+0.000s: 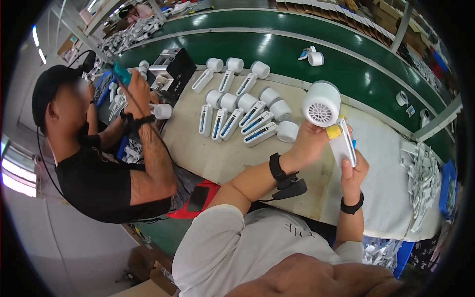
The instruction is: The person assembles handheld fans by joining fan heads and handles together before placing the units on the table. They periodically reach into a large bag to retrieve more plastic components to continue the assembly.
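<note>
Right of the dryer rows (pixel 228 102), our left hand (pixel 308 144) clamps a white hair dryer (pixel 322 100) at its neck, our right hand (pixel 357 172) pinching its handle (pixel 340 150); we judge this handle-fitting, calling next for steady alignment.

The table (pixel 185 138) has a beige top, overlaid toward 3 o'clock by a whitish sheet (pixel 383 168). Counting from its middle, with 12 o'clock at the far edge, a black boxy machine (pixel 182 74) stands by the corner at 10 o'clock. Just clockwise of it lie three white round-headed devices (pixel 227 79), handles pointing toward 7 o'clock. Nearer 9 o'clock, six similar devices (pixel 231 123) crowd side by side, blue strips along their handles, which fan roughly between 7 and 9 o'clock. Around 4 o'clock, slim white parts (pixel 420 180) lie in a long, untidy heap.
</note>
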The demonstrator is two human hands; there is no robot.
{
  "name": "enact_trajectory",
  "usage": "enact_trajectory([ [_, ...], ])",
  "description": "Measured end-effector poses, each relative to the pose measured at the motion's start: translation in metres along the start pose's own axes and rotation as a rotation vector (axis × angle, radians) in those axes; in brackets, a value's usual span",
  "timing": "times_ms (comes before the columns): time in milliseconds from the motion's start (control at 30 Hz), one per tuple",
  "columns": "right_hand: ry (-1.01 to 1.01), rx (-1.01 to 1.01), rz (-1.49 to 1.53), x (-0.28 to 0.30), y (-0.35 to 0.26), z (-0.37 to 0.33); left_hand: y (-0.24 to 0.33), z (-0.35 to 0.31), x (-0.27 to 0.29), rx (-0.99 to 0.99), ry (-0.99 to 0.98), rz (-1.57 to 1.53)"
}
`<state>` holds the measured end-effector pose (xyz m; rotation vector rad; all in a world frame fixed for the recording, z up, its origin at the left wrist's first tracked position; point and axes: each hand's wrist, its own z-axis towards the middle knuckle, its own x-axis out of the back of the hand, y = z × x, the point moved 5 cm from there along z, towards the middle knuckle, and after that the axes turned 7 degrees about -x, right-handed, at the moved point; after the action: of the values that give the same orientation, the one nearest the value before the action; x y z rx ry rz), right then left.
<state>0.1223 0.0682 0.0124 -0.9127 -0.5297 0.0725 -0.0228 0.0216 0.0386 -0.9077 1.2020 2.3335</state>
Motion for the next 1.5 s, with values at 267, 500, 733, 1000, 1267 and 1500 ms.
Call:
enact_trajectory([
  [267,-0.413,-0.343,0.08,-0.026,0.01,-0.001,0.149,0.019,0.097,-0.265,0.253,1.865],
  [500,-0.402,-0.328,0.074,-0.019,0.033,0.007,0.247,-0.009,0.334,0.251,0.41,2.505],
  [733,-0.521,-0.29,0.001,-0.026,0.046,0.014,0.216,0.008,0.293,0.995,0.177,2.464],
  [1000,-0.588,0.111,-0.336,-0.057,0.041,-0.004,0.128,0.146,0.227,0.067,-0.389,2.425],
  [1267,-0.596,0.175,-0.379,-0.07,0.043,-0.015,-0.048,0.29,0.21,0.093,0.212,2.104],
  [1500,-0.573,0.161,-0.341,-0.069,0.039,-0.013,-0.082,0.292,0.252,0.248,0.041,2.267],
])
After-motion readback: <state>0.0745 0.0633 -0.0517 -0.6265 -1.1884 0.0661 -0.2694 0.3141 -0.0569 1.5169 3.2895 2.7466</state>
